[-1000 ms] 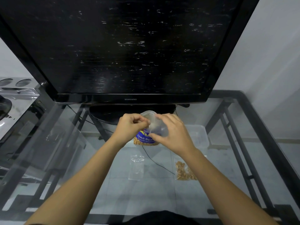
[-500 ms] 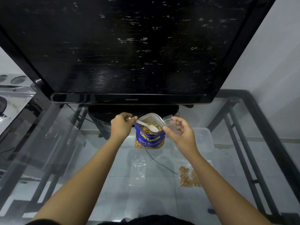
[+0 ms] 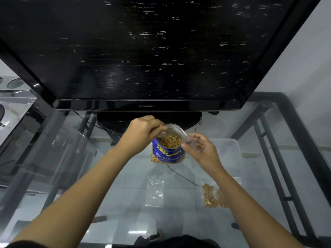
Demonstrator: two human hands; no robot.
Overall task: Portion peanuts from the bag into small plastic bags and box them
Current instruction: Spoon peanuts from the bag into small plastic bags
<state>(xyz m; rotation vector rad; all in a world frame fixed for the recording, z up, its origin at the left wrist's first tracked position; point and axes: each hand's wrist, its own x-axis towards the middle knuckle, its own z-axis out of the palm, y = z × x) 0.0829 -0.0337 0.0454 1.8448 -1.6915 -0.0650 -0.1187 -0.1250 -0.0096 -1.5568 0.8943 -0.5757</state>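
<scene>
**Scooping peanuts from the blue bag, small bag held ready**

My left hand [image 3: 141, 134] is curled round the handle of a white plastic spoon [image 3: 162, 134], whose bowl sits low at the near left rim of the peanut bag [image 3: 168, 151], at the surface of the nuts. My right hand [image 3: 200, 151] pinches a small clear plastic bag [image 3: 190, 139] between thumb and forefinger, just beside the peanut bag's right rim, the other fingers loosely spread. The peanut bag stands upright and open on the glass table [image 3: 125, 203], in front of the television [image 3: 146, 51].

Step in hand, as I judge it: loading the spoon for a fresh portion. The next move calls for lifting the spoon level, bringing it over the small bag's mouth, and keeping that mouth parted with my right fingers; whether it is open now I cannot tell, since the film is clear and blurred.

Outward from the hands: an empty small bag [image 3: 155, 191] lies flat on the glass near me, and a filled portion of peanuts [image 3: 212, 196] lies to its right, partly behind my right forearm. A translucent plastic box [image 3: 227, 149] stands beyond my right hand, not yet holding any portion that I can see.

Against half a second ago: the spoon then lay across the top of the peanut bag, its bowl in plain view; now my left hand has closed in on the rim and the bowl has dipped down
</scene>
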